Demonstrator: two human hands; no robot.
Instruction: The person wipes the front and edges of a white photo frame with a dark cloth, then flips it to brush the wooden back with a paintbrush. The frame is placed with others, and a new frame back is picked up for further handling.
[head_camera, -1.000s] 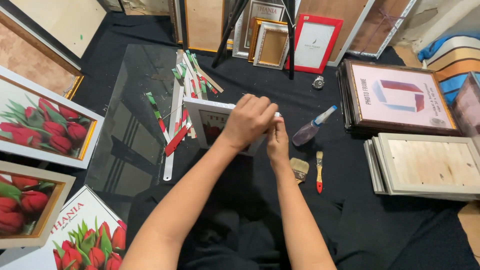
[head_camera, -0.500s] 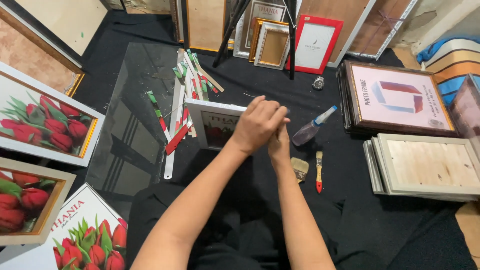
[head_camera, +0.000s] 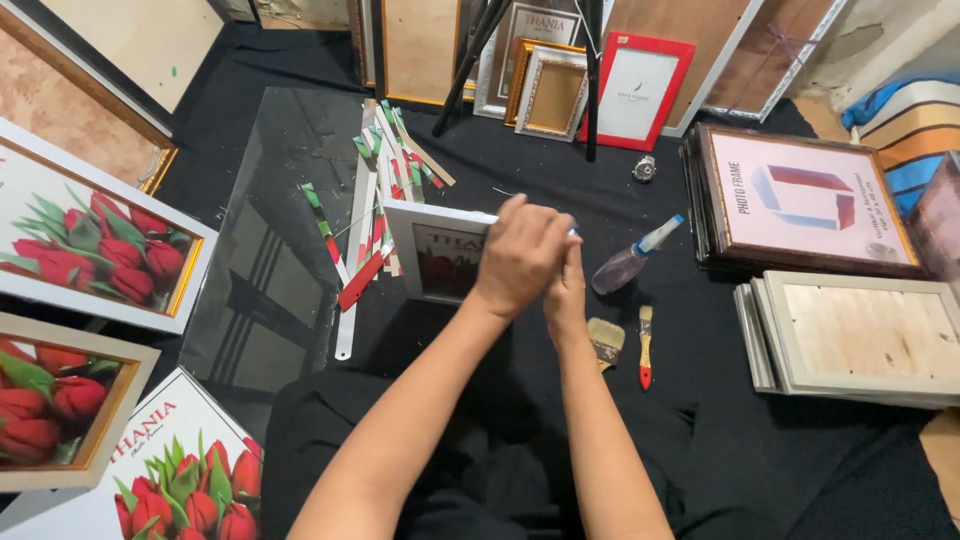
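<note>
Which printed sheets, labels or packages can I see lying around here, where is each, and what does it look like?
White-framed tulip print: far left, red flowers, green leaves.
Tulip insert sheet: bottom left, white with red lettering.
Dark-framed pink insert sheet: right, red and blue shape.
Red frame with white printed insert: leaning at back.
Small white frame: under both hands, dark red picture.

We see even, fairly bright overhead light, soft shadows on the black cloth floor covering (head_camera: 560, 190), faint reflections on the clear glass sheet (head_camera: 270, 270), slight wide-angle bending at edges.
</note>
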